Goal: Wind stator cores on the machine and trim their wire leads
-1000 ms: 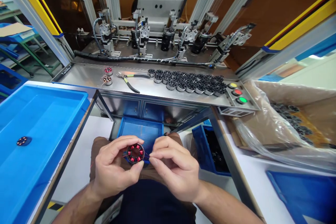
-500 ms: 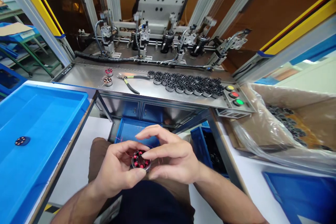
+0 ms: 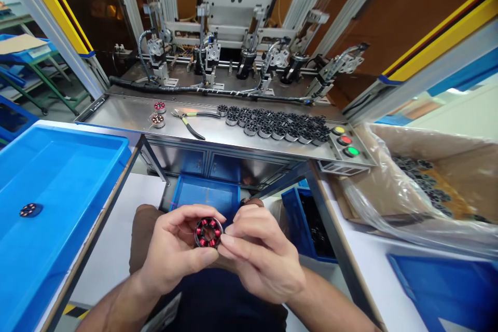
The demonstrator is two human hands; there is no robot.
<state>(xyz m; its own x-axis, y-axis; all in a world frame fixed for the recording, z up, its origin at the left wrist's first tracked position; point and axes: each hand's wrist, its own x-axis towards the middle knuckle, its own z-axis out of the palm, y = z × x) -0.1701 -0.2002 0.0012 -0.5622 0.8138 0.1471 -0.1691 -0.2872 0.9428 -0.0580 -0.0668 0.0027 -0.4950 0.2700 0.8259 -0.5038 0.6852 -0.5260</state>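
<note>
My left hand (image 3: 169, 246) grips a small round motor stator (image 3: 204, 241) by its rim, thumb below and fingers above. The stator has a dark frame with red wire coils round an open centre, and it faces up toward me. A thin red wire trails off its left side. Close against its right edge, my right hand (image 3: 266, 254) has thumb and fingertips pinched together; whatever is between them is too small or hidden to make out. Both hands are above my lap.
On the metal ledge are two wound stators (image 3: 157, 120), cutting pliers (image 3: 190, 122) and rows of black-and-silver cores (image 3: 272, 125). A blue tray (image 3: 70, 176) with one wound stator stands left. Push buttons (image 3: 344, 140) and a plastic-lined carton (image 3: 459, 166) are at right.
My right hand's fingers, spread over the stator before, have drawn to its right edge and closed into a pinch. The stator's face shows more fully, still in my left hand.
</note>
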